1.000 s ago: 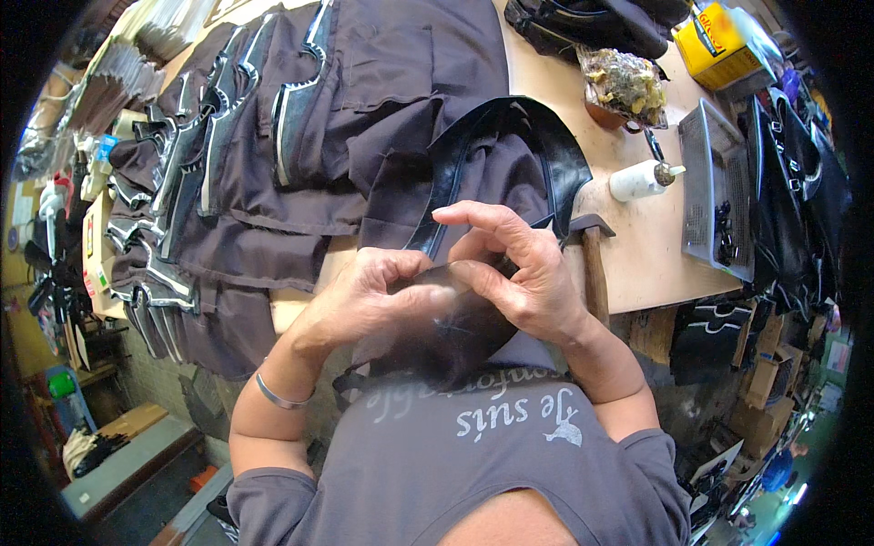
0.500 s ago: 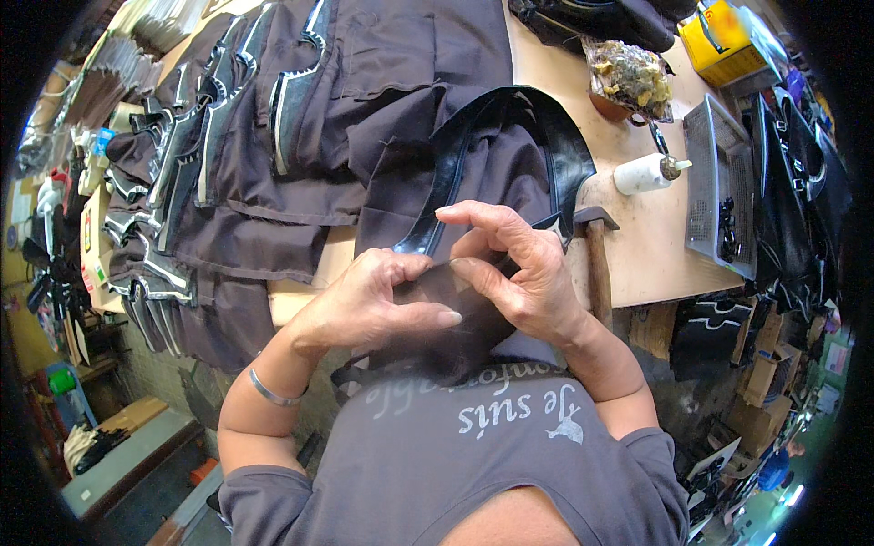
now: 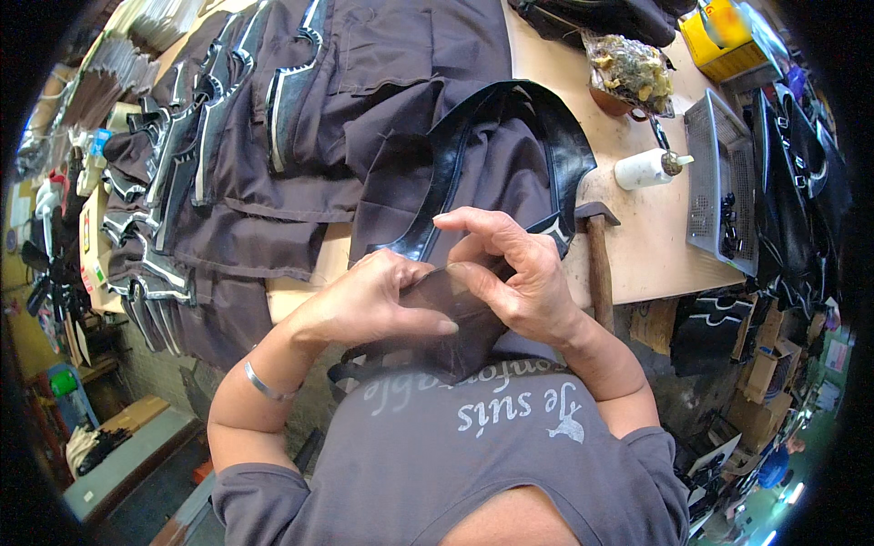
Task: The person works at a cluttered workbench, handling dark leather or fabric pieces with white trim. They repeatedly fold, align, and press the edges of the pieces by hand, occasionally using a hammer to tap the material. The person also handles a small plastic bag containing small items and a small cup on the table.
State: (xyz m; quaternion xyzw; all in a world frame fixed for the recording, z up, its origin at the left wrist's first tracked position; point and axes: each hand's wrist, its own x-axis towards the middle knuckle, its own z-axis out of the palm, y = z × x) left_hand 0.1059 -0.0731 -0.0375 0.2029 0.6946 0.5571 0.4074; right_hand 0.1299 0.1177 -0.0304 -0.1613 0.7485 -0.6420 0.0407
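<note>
My left hand [image 3: 373, 300] pinches the edge of a dark brown fabric piece [image 3: 496, 173] between thumb and bent fingers. Close beside it, my right hand [image 3: 521, 273] grips the same edge with thumb and fingertip, its index finger raised. The fabric is joined to a curved, shiny black leather-like trim [image 3: 570, 150] that arches over the bench beyond my hands. Part of the cloth hangs between my hands and my shirt, blurred and partly hidden.
Layered dark fabric pieces with black trims [image 3: 282, 118] cover the left of the table [image 3: 655, 255]. To the right lie a hammer [image 3: 598, 268], a white bottle [image 3: 640, 170], a grey basket [image 3: 706, 173] and a clear bag of yellowish bits [image 3: 628, 73]. A yellow box [image 3: 719, 41] stands behind.
My left forearm has shifted slightly left and the hanging cloth has moved a little. Both hands keep their pinch on the fabric edge.
</note>
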